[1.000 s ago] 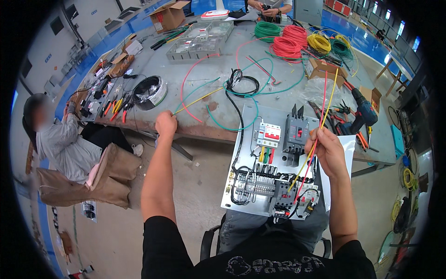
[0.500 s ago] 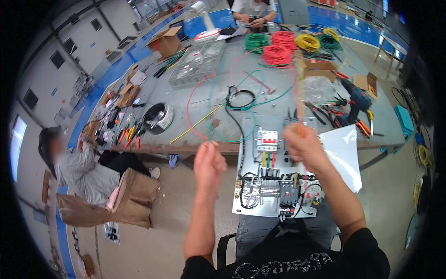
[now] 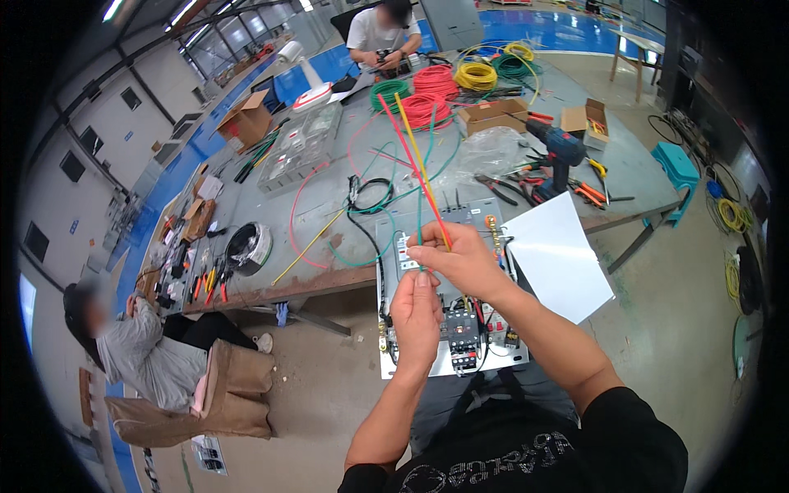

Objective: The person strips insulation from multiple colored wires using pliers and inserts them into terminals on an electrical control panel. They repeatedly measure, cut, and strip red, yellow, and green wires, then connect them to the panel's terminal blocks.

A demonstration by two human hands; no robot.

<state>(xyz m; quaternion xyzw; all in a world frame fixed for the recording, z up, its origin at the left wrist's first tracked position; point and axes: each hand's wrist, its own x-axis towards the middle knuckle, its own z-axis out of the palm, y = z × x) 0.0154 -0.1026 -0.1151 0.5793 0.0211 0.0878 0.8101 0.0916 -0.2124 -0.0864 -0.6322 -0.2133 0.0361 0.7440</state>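
Observation:
My left hand [image 3: 417, 316] is closed, with thumb and fingers pinched on a green wire [image 3: 419, 218] that rises from the fingertips. Just above it and to the right, my right hand [image 3: 459, 256] is closed around a red wire [image 3: 408, 146] and a yellow wire [image 3: 417, 138], which stick up side by side toward the table. Both hands are close together over a metal mounting plate [image 3: 403, 367], propped against the table edge above my lap. The plate carries a dark contactor [image 3: 462, 329] and other electrical parts. My hands and forearms partly hide its breakers and wiring.
A white sheet [image 3: 559, 259] lies right of the plate. On the grey table [image 3: 308, 209] are a drill [image 3: 563, 152], pliers [image 3: 501, 189], red wire coils [image 3: 427, 111], a black coil [image 3: 249, 248] and a cardboard box [image 3: 493, 117]. One person sits at left [image 3: 160, 353], another works opposite [image 3: 382, 41].
My hands, apart before, have come together over the plate, the left moving right and the right moving left. The red and yellow wires now stand in clear view. The head view has shifted.

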